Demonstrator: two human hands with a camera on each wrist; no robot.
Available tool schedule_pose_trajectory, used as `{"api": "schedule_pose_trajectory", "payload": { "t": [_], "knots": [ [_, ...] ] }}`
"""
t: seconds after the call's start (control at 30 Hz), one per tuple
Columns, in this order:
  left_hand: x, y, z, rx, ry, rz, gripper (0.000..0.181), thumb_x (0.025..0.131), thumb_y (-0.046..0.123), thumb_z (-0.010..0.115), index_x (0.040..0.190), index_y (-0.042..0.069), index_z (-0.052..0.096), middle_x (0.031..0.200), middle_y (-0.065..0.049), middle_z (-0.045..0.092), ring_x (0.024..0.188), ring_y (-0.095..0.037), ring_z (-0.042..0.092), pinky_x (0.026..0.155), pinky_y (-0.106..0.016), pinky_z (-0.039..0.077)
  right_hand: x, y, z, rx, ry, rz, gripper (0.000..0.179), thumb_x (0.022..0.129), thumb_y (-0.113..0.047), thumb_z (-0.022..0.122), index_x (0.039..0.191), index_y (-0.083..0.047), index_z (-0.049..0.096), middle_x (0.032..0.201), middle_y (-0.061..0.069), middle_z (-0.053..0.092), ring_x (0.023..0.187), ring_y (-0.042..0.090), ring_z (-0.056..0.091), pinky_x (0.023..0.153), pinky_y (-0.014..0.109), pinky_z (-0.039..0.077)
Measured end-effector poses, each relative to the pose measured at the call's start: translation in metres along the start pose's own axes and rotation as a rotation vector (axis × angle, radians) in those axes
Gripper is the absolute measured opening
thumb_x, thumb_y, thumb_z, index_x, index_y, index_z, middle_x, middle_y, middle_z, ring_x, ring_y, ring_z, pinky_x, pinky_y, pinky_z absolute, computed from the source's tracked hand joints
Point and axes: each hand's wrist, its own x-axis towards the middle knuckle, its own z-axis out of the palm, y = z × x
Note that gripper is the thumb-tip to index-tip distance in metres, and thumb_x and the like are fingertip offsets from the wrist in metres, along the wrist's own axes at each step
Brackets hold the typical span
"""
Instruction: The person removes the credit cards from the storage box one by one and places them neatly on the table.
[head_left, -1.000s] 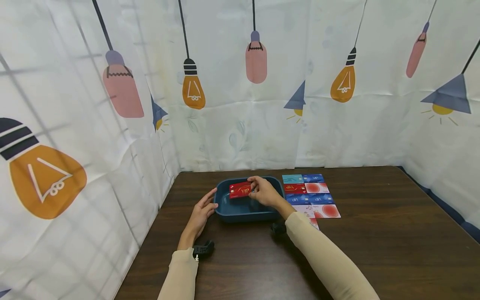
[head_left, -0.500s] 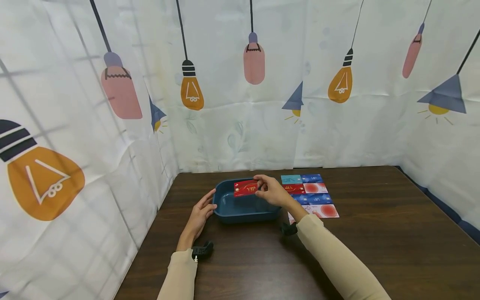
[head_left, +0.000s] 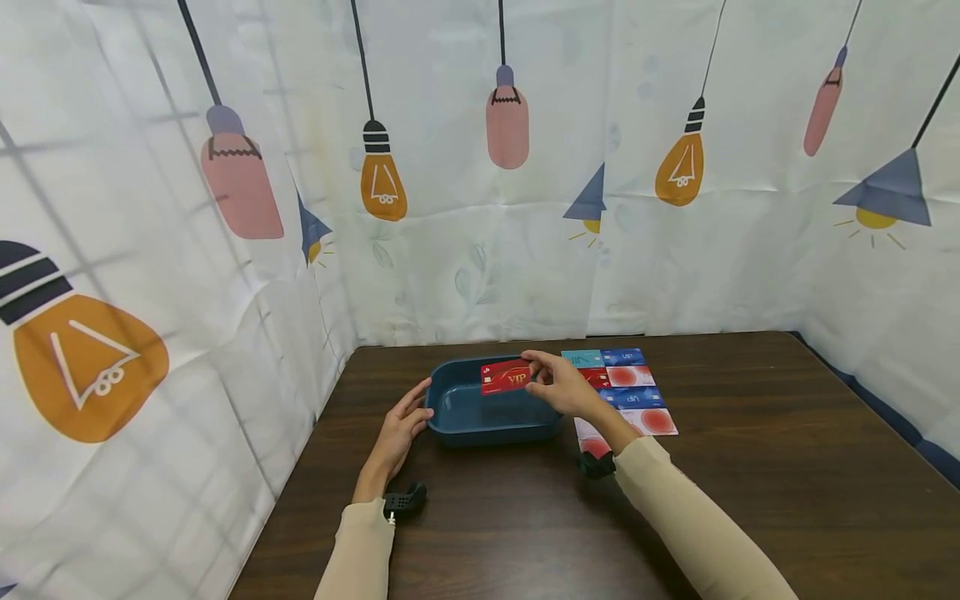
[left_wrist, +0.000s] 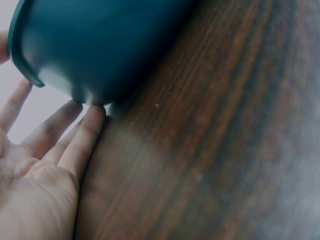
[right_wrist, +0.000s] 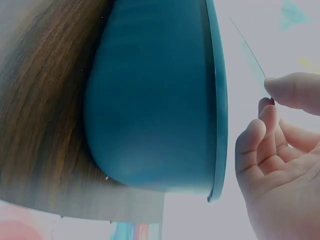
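Observation:
A red card printed "VIP" is pinched by its right end between the thumb and fingers of my right hand. It hovers over the dark teal plastic basin, whose visible inside shows nothing lying in it. In the right wrist view the card appears as a thin edge beyond the thumb, beside the basin's rim. My left hand touches the basin's left end. Its fingers reach out fairly straight against the outer wall in the left wrist view.
Right of the basin, several cards in blue, teal, red and white-pink lie in a grid on the brown wooden table. My right forearm partly covers them. A patterned white curtain closes off the back and sides.
My right hand has moved a little to the right, carrying the red card across the basin. My left hand stays against the basin's end.

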Motion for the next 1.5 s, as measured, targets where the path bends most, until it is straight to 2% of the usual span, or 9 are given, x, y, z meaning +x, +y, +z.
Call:
{"api": "schedule_pose_trajectory", "payload": {
  "t": [0.2,0.43,0.73,0.87,1.0,1.33,1.5],
  "knots": [
    [0.0,0.0,0.0,0.002,-0.001,0.002,0.058,0.102,0.01,0.056,0.157,0.025,0.043,0.159,-0.01,0.042,0.126,-0.007,0.054,0.096,-0.019,0.049,-0.007,0.005,-0.007,0.011,0.009,-0.019,0.055,0.095,-0.002,0.068,0.147,0.001,0.051,0.109,0.014,0.058,0.087,0.019,0.053,0.07,0.022,0.049],
    [-0.001,0.0,0.0,0.004,0.0,0.012,0.059,0.101,0.01,0.056,0.157,0.024,0.043,0.158,-0.011,0.043,0.128,-0.01,0.054,0.096,-0.02,0.049,-0.018,0.006,-0.013,0.052,0.017,0.007,0.055,0.095,-0.003,0.068,0.147,0.001,0.05,0.11,0.015,0.058,0.087,0.02,0.053,0.065,0.023,0.049],
    [-0.001,-0.002,-0.001,0.027,-0.024,-0.005,0.059,0.103,0.015,0.057,0.158,0.027,0.041,0.164,-0.006,0.034,0.149,-0.026,0.035,0.112,-0.039,0.042,-0.034,0.011,-0.018,0.06,0.011,0.053,0.057,0.096,-0.007,0.067,0.15,0.0,0.047,0.108,0.015,0.057,0.088,0.022,0.054,0.064,0.025,0.048],
    [-0.001,-0.001,-0.002,0.019,-0.024,-0.002,0.059,0.103,0.015,0.057,0.158,0.027,0.041,0.164,-0.007,0.035,0.149,-0.027,0.036,0.108,-0.032,0.045,-0.041,0.012,-0.022,0.049,0.018,0.083,0.059,0.097,-0.011,0.068,0.151,-0.004,0.047,0.109,0.012,0.058,0.09,0.023,0.054,0.064,0.025,0.049],
    [-0.001,-0.001,-0.001,0.015,-0.023,-0.004,0.059,0.103,0.014,0.057,0.158,0.027,0.041,0.164,-0.007,0.034,0.149,-0.028,0.035,0.102,-0.024,0.046,-0.046,0.016,-0.026,0.046,0.02,0.088,0.059,0.097,-0.013,0.069,0.151,-0.003,0.047,0.111,0.013,0.059,0.092,0.022,0.055,0.07,0.024,0.052],
    [-0.001,-0.001,-0.001,0.021,-0.025,-0.008,0.059,0.103,0.015,0.057,0.158,0.027,0.04,0.165,-0.008,0.034,0.15,-0.03,0.034,0.106,-0.029,0.045,-0.062,0.026,-0.033,0.066,0.032,0.065,0.058,0.096,-0.009,0.069,0.15,-0.001,0.049,0.114,0.017,0.062,0.09,0.024,0.058,0.07,0.024,0.055],
    [-0.001,-0.001,-0.002,0.03,-0.025,-0.002,0.059,0.103,0.015,0.056,0.158,0.026,0.04,0.166,-0.008,0.032,0.151,-0.03,0.033,0.106,-0.028,0.044,-0.07,0.028,-0.039,0.091,0.048,0.083,0.058,0.096,-0.008,0.068,0.15,-0.002,0.048,0.119,0.019,0.059,0.098,0.026,0.057,0.078,0.036,0.06]
  ]
}}
